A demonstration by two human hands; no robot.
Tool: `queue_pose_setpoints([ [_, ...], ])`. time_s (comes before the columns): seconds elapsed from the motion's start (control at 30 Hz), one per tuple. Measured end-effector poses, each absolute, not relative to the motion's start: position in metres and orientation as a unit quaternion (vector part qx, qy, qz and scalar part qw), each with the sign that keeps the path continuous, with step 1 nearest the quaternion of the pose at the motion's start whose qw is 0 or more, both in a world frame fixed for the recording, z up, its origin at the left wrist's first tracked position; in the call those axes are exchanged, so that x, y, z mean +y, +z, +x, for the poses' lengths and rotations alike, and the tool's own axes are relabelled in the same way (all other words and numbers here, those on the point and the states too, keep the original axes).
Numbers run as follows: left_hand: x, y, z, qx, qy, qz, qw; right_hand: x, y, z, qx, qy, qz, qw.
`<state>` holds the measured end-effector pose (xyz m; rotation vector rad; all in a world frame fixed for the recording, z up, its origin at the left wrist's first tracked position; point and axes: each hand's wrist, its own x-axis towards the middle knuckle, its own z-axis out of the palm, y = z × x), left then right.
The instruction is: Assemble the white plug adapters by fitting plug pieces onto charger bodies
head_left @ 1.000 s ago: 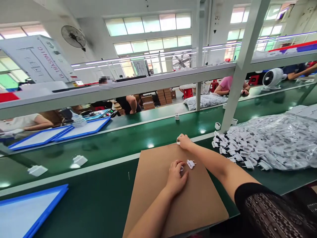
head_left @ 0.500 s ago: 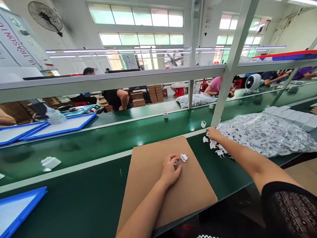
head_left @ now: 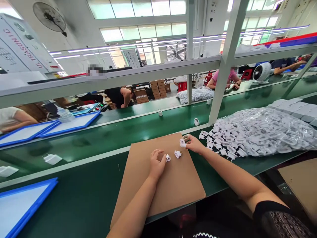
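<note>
Nearest first, from my remote post: a black lace sleeve (head_left: 282, 223) at lower right, then a cardboard sheet (head_left: 138, 185) lying on the dark green bench (head_left: 81, 198). On the cardboard I log the left hand (head_left: 157, 162), palm down, fingers curved, thumb beside a small white plug piece (head_left: 168, 159). I cannot tell whether the fingers grip this piece or only rest against it. Key relation: a loose plug (head_left: 177, 154) lies flat between both hands, just right of the left-hand piece, long axis roughly left to right, prongs toward the right. It sits a little nearer the wearer than the right hand (head_left: 194, 144), and slightly left of its fingertips. By my judgement neither hand is clearly nearer. Right thumb and fingers are closed together on a white plug part (head_left: 182, 143), held just beyond the loose plug; I read them as apart. Right of the cardboard, a heap of white plugs (head_left: 228, 145) spills from a clear plastic bag (head_left: 267, 132). Beyond the sheet runs a green belt (head_left: 119, 135) with a white adapter (head_left: 160, 112) upright on it. Farther off: a pink-sleeved person (head_left: 216, 79) and a small white fan (head_left: 262, 72).
</note>
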<state>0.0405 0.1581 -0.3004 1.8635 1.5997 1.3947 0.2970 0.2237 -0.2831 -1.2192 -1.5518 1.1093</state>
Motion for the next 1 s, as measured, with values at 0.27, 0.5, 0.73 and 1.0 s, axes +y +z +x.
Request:
queue_pose_setpoints([
  [0.27,0.164,-0.316,0.03,0.637,0.497,0.557,0.19,0.222,-0.322,0.28,-0.571,0.44,-0.493,0.487],
  [0.5,0.243,-0.26,0.073,0.596,0.404,0.693,0.053,0.231,-0.335,0.274,-0.532,0.414,-0.496,0.547],
  [0.73,0.365,-0.251,0.17,0.62,0.277,0.724,0.123,0.23,-0.339,0.27,-0.526,0.436,-0.47,0.559],
  [1.0,0.401,-0.273,0.225,0.652,0.262,0.679,0.211,0.217,-0.321,0.273,-0.532,0.416,-0.448,0.586],
])
